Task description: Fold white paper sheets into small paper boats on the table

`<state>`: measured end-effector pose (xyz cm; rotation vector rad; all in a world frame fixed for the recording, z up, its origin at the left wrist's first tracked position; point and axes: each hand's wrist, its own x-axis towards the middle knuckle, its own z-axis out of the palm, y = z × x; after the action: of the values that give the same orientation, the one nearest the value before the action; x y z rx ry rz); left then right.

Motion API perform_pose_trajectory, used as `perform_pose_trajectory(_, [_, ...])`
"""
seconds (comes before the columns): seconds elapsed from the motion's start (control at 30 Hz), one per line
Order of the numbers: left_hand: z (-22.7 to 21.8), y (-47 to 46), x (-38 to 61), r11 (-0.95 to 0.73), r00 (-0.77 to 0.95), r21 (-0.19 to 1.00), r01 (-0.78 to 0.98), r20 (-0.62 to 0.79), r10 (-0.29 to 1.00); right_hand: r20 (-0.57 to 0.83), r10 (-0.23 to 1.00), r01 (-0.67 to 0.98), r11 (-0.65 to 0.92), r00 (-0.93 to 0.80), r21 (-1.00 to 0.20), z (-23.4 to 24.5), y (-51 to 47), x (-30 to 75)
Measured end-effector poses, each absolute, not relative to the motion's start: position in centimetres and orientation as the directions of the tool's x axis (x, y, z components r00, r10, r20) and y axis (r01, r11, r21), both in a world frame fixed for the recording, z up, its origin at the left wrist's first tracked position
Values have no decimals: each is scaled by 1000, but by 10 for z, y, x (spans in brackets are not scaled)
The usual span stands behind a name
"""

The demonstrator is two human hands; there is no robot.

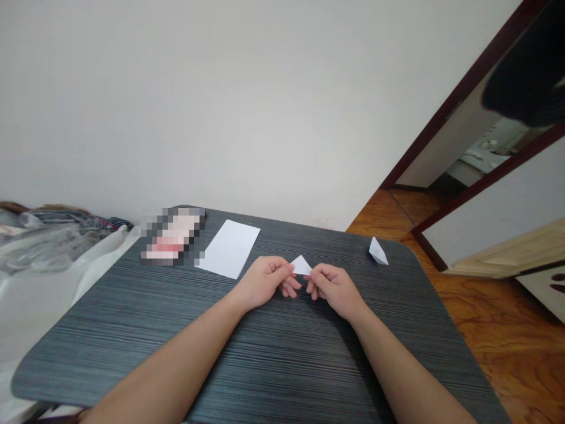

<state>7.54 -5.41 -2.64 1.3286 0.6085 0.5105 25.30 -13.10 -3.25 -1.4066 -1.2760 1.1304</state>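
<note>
At the far left, beside the table's edge, lies a heap of crumpled bedding and cloth (53, 241), grey, white and striped. The table (247, 359) has a dark top with fine grey streaks and rounded corners. On its far left part sits a pink and white object (173, 237), too blurred to identify. Just to its right a flat white sheet of paper (229, 248) lies at a slant, close to the blurred object, though I cannot tell whether they touch.

Next comes the left hand (265, 280), reaching in from the lower left with the forearm bare. Its thumb and fingers are closed in a pinch on the left corner of a small folded paper (301, 266). This is a white triangle, held just above the middle of the table between the two hands. The right hand (333, 285) meets it from the other side, its fingertips curled in and nipping the paper's right edge. The two hands almost touch below the paper.

Farther right, near the table's far right corner and well apart from the hands, a second folded white paper piece (378, 251) rests on the table with one point up. Beyond the table is a brown wooden floor (507, 330), a dark door frame (463, 88) and a pale wooden board (507, 253).
</note>
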Motion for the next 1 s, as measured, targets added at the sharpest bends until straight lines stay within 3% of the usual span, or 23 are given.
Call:
perform_pose_trajectory(0.7, [-28, -54, 75, 143, 713, 990, 9, -107, 693, -55, 992, 138, -70, 112, -988, -34, -131, 257])
perform_pose_trajectory(1.0, [-22, -54, 76, 75, 770, 997, 34, -74, 633, -56, 997, 204, -46, -47, -978, -32, -133, 255])
